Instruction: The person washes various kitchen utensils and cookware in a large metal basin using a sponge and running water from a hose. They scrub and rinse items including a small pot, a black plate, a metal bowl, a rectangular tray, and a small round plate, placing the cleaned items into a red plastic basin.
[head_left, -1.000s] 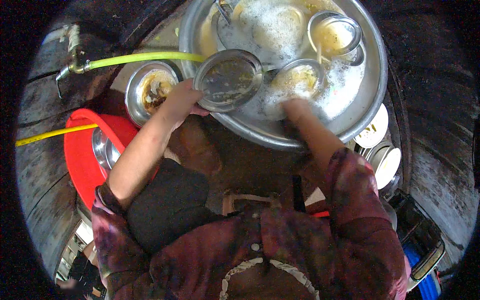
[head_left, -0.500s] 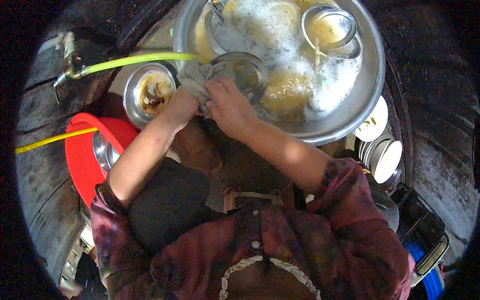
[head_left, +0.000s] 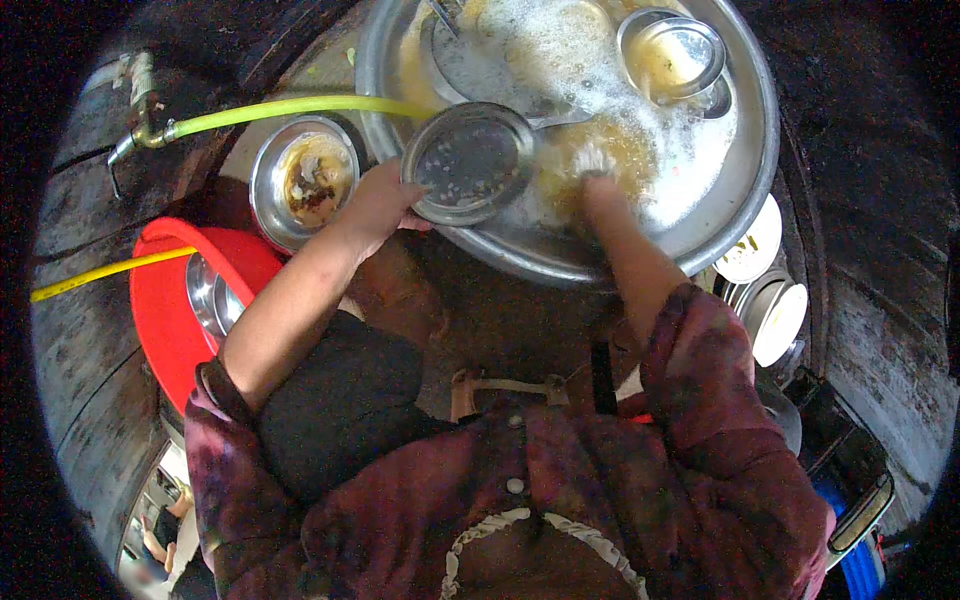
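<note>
My left hand (head_left: pixel 388 205) grips the left rim of a round, shallow metal bowl (head_left: pixel 470 165), which is tilted over the near left edge of a big metal basin (head_left: pixel 560 268). Drops and bits of foam dot the bowl's surface. My right hand (head_left: pixel 603 190) reaches into the basin's cloudy, foamy water. Its fingers are under the surface, and a whitish blur at them may be cloth or foam. At the basin's far right floats a small metal bowl (head_left: pixel 672 62) of yellowish water. A large curved metal utensil (head_left: pixel 445 62) lies in the suds at the far left.
A yellow-green hose (head_left: pixel 290 108) runs from a wall tap (head_left: pixel 145 138) to the basin. Left of the basin are a metal bowl with food scraps (head_left: pixel 265 185) and a red tub (head_left: pixel 160 300) holding metalware. Stacked white dishes (head_left: pixel 775 320) stand at the right.
My hands have moved apart. The left now holds the metal bowl up by its rim; the right has left the grey cloth's former spot and dipped into the water to the right.
</note>
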